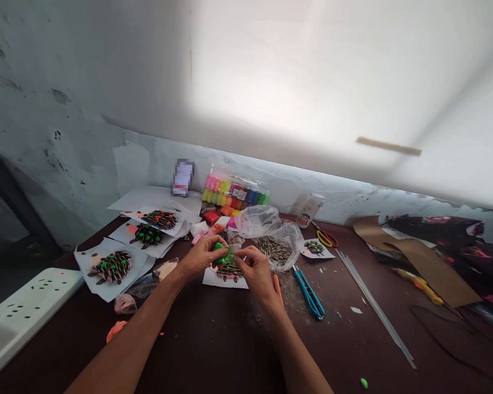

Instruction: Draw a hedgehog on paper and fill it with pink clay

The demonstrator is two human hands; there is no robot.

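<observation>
My left hand (pixel 205 254) is closed on a lump of bright green modelling clay (pixel 221 253), which seems to be in thin clear plastic. Close beside it, the thumb and fingers of my right hand (pixel 254 269) are pinched together at the clay's right edge; what lies between them is too small to make out. Below both hands a hedgehog figure (pixel 229 270), with dark spines and green dots, lies on white paper (pixel 217 282), partly hidden. Behind my right hand is a clear plastic bag (pixel 292 241) of striped seeds (pixel 273 249).
Finished-looking hedgehogs on paper (pixel 112 268) lie at left, near a white power strip (pixel 33 298). Packs of coloured clay (pixel 234 194) stand at the back. On the right are a blue cutter (pixel 308 293), scissors (pixel 325 238), clear sticks (pixel 376 309) and brown paper (pixel 431 265).
</observation>
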